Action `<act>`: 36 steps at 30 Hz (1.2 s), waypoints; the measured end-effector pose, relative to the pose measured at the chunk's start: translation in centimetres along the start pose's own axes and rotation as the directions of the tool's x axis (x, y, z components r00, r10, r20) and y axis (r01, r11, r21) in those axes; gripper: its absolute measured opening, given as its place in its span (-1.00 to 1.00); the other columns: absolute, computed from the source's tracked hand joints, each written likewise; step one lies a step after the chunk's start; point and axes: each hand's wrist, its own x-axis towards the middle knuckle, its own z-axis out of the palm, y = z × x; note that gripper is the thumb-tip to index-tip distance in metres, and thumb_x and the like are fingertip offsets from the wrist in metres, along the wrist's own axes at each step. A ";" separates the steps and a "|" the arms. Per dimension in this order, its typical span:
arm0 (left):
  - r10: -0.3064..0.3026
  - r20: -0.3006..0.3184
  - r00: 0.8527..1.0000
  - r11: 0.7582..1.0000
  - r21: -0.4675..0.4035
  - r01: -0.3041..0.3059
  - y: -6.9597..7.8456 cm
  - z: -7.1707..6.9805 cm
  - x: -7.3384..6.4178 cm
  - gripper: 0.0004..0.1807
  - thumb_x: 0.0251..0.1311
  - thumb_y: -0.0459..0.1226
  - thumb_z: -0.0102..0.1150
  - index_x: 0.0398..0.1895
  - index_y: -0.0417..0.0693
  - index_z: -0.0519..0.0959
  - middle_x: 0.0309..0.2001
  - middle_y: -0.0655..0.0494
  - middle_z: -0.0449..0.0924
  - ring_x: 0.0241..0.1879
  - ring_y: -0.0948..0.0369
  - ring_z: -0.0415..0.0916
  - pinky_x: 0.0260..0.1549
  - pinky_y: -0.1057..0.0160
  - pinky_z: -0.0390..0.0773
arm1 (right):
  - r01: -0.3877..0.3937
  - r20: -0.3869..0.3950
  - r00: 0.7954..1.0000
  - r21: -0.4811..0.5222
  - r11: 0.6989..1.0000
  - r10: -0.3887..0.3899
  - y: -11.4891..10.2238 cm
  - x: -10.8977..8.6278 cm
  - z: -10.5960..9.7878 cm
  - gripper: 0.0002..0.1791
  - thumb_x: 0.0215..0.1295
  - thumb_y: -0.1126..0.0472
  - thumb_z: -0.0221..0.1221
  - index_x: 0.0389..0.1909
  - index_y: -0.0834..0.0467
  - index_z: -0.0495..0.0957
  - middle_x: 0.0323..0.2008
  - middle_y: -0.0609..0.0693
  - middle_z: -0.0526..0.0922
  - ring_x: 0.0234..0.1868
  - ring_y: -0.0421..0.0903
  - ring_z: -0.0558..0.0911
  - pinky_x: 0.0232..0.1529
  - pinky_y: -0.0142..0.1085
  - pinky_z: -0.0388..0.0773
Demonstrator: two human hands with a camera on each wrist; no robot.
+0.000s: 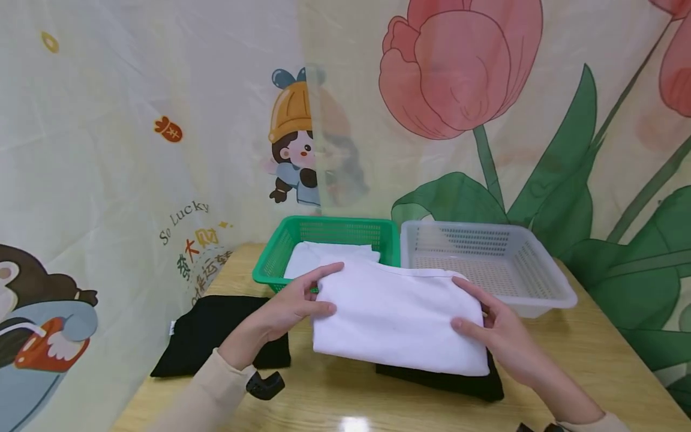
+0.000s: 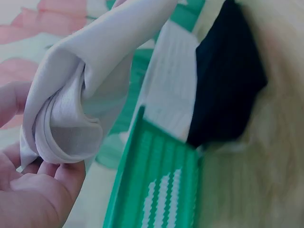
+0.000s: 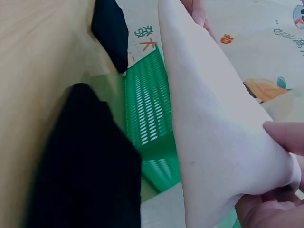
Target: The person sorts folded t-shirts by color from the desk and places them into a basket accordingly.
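A folded white garment (image 1: 399, 318) is held up over the table between both hands, its layers showing at the side in the left wrist view. My left hand (image 1: 291, 306) pinches its left edge, thumb in front and fingers behind. On the other side my right hand (image 1: 502, 336) grips the right edge the same way. Below the garment lies a folded black cloth (image 1: 448, 384), partly hidden by it. Behind, a green basket (image 1: 264, 273) holds another folded white cloth (image 1: 308, 258).
A white plastic basket (image 1: 556, 288) stands right of the green one. Another black folded cloth (image 1: 216, 330) lies at the left of the wooden table (image 1: 313, 402). A printed curtain (image 1: 227, 90) hangs behind the table.
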 end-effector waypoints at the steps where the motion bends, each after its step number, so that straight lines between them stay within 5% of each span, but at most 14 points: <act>1: 0.006 -0.010 1.000 1.000 0.004 -0.006 0.2 -0.6 0.0 -0.12 0.35 -0.27 0.44 0.66 0.35 0.25 0.55 -0.11 0.19 0.16 -0.05 0.60 0.08 0.02 0.70 | 0.002 0.003 1.000 -0.003 1.000 -0.002 -0.4 0.7 0.4 -0.11 0.46 0.11 0.37 0.70 -0.12 0.15 0.54 0.26 0.22 0.10 0.04 0.63 -0.03 -0.14 0.74; 9: -0.015 -0.146 0.989 0.999 0.049 0.023 -0.4 -5.3 1.6 -0.09 0.31 -0.22 0.48 0.67 0.33 0.25 0.56 -0.09 0.12 0.19 -0.06 0.51 0.03 0.04 0.72 | 0.000 0.055 0.998 -0.060 0.998 0.003 -1.5 6.8 3.5 -0.10 0.43 0.15 0.39 0.69 -0.06 0.17 0.52 0.26 0.29 0.22 0.21 0.58 0.13 0.06 0.69; 18: -0.057 -0.191 0.980 0.996 0.061 0.069 0.1 -10.5 3.7 -0.08 0.37 -0.27 0.41 0.70 0.35 0.17 0.61 -0.15 -0.03 0.27 -0.19 0.38 0.03 0.03 0.71 | 0.000 0.089 0.996 -0.068 0.998 0.006 -1.8 13.3 5.0 -0.11 0.43 0.21 0.38 0.69 -0.08 0.18 0.58 0.22 0.25 0.37 0.25 0.48 0.29 0.18 0.56; 24: -0.098 -0.225 0.970 0.992 0.052 0.112 0.9 -12.4 4.9 -0.08 0.42 -0.31 0.34 0.71 0.40 0.12 0.71 -0.08 -0.27 0.39 -0.19 0.23 0.12 0.07 0.61 | -0.028 0.069 0.997 -0.086 0.996 0.034 -2.8 16.4 6.1 -0.10 0.42 0.23 0.39 0.68 -0.12 0.20 0.63 0.19 0.17 0.45 0.22 0.41 0.36 0.18 0.50; 31: -0.063 -0.241 0.969 0.994 0.075 0.083 0.9 -14.4 6.8 -0.10 0.46 -0.40 0.25 0.73 0.30 0.09 0.71 -0.09 -0.22 0.51 -0.21 0.10 0.44 -0.26 0.32 | -0.036 0.039 0.998 -0.063 0.997 0.039 -3.1 19.2 7.2 -0.10 0.42 0.27 0.38 0.68 -0.15 0.20 0.64 0.15 0.14 0.51 0.19 0.35 0.43 0.18 0.42; 36: -0.065 -0.267 0.962 0.991 0.098 0.094 0.0 -16.0 8.0 -0.10 0.44 -0.43 0.24 0.73 0.25 0.11 0.72 -0.12 -0.22 0.57 -0.20 0.00 0.52 -0.30 0.16 | -0.026 0.030 0.999 -0.064 0.998 0.028 -2.9 20.8 8.4 -0.12 0.42 0.28 0.38 0.67 -0.13 0.22 0.62 0.15 0.19 0.54 0.16 0.33 0.43 0.13 0.44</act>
